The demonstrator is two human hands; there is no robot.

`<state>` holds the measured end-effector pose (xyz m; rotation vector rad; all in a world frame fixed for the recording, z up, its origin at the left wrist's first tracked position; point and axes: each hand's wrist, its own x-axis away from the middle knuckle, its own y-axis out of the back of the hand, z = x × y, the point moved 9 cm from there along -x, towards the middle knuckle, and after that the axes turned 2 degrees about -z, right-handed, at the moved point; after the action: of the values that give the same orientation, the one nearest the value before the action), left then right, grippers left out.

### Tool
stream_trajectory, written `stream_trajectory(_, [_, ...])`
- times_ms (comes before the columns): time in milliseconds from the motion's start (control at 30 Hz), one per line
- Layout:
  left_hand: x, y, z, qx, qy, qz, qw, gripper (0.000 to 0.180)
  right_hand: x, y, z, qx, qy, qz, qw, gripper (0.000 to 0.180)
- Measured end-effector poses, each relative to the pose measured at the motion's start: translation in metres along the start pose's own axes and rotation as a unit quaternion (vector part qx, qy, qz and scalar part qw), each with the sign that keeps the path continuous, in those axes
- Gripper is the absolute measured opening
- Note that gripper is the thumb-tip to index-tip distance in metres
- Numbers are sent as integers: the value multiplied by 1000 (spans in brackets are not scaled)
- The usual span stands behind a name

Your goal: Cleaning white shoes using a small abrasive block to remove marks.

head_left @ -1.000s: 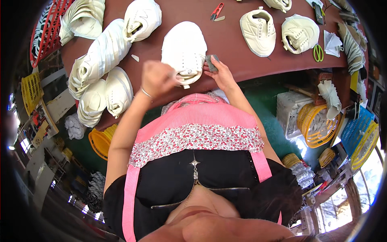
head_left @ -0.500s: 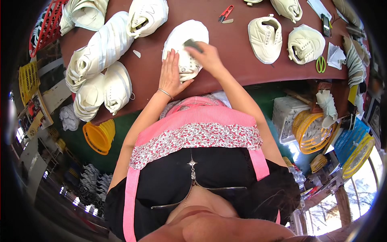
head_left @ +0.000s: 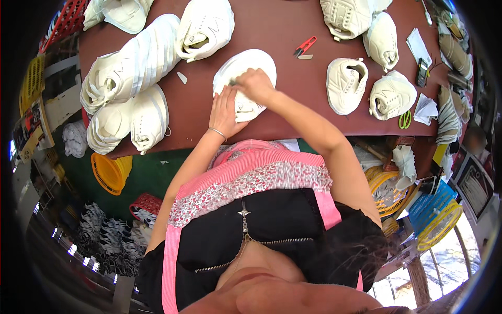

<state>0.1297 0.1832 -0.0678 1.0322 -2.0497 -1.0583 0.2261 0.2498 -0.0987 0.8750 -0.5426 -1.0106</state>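
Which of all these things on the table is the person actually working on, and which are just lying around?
In hand:
white shoe upper, pressed flat by the left hand
small tool, unclear, in the right hand

Lying about:
red-handled snips
green-handled scissors
stacked white shoe uppers
orange plastic basket

white shoe (head_left: 244,78), reddish-brown table (head_left: 282,31), red snips (head_left: 305,47)

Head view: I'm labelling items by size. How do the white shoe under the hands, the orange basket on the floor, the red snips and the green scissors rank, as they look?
Largest to smallest, as they look:
1. White shoe
2. Orange basket, though it lies farther down on the floor, so it is unsure
3. Red snips and green scissors, too alike to rank
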Motion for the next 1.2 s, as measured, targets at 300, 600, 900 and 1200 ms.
stream_trajectory(300, [-4, 6, -1, 33, -6, -33, 999, 105, -14, 59, -49, 69, -78, -102, 989, 26])
stream_trajectory(600, [-6, 4, 4, 32, -3, -22, 999, 106, 55, 62, -83, 145, -124, 17, 981, 23])
stream_trajectory(900, [-9, 6, 3, 20, -8, -23, 999, 105, -32, 31, -43, 103, -105, -60, 987, 31])
stream_trajectory(1200, [-10, 16, -5, 32, 27, 51, 998, 106, 78, 44, -81, 74, -340, -19, 937, 36])
